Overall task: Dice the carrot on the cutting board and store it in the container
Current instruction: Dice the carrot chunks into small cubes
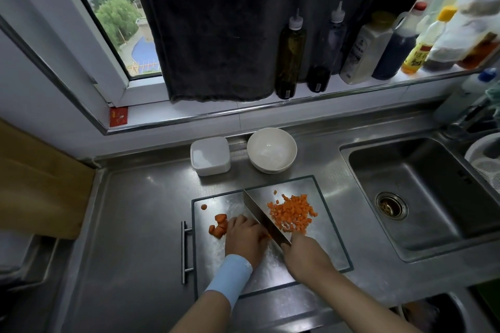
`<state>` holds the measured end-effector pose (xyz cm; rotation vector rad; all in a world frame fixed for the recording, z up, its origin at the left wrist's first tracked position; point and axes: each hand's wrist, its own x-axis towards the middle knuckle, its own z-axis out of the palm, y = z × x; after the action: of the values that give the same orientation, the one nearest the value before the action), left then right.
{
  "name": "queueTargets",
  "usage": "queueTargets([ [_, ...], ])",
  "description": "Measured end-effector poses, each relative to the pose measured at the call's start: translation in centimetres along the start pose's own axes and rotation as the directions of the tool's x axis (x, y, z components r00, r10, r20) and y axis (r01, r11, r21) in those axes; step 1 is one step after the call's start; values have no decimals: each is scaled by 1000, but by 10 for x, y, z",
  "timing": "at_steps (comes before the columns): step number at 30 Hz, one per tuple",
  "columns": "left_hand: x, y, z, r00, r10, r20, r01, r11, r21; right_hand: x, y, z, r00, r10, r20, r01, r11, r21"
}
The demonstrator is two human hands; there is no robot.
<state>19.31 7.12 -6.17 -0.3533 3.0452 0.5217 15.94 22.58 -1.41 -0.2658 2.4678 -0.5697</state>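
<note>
On the steel cutting board point(319, 246) a pile of diced carrot point(293, 212) lies to the right of the cleaver point(261, 216). My right hand point(305, 254) grips the cleaver's handle, blade edge down on the board. My left hand point(246, 234) is curled over carrot pieces right against the blade's left side; what it holds is mostly hidden. Larger carrot chunks point(218, 226) lie left of that hand, and one small slice point(203, 207) sits apart. The white lidded container point(210, 155) stands behind the board.
A white bowl point(272, 150) sits beside the container. The sink point(422, 197) is to the right. Bottles point(290, 54) line the window sill at the back. A wooden board point(40, 186) leans at the left. A bar handle point(184, 251) lies left of the cutting board.
</note>
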Motion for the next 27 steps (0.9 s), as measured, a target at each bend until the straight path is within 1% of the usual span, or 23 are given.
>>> queueTargets([
  [6, 2, -9, 7, 999, 38, -5, -38, 999, -15, -6, -5, -1, 1000, 1, -5, -1, 998, -57],
  [12, 4, -12, 12, 999, 39, -26, -41, 998, -51, -9, -7, -2, 1000, 24, -4, -25, 995, -94],
  [18, 4, -13, 12, 997, 61, -39, -63, 997, -46, -9, -9, -1, 999, 36, 0, -36, 992, -124],
  [22, 5, -14, 12, 996, 66, -54, -69, 996, -57, -12, -11, -3, 1000, -21, -5, 20, 982, -186],
  [24, 4, -15, 12, 996, 63, -56, -65, 997, -45, -14, -12, -4, 1000, -28, -10, 26, 984, -176],
  [27, 1, -15, 11, 997, 70, -39, -71, 997, -27, -11, -10, -9, 1000, 2, -24, -4, 995, -102],
])
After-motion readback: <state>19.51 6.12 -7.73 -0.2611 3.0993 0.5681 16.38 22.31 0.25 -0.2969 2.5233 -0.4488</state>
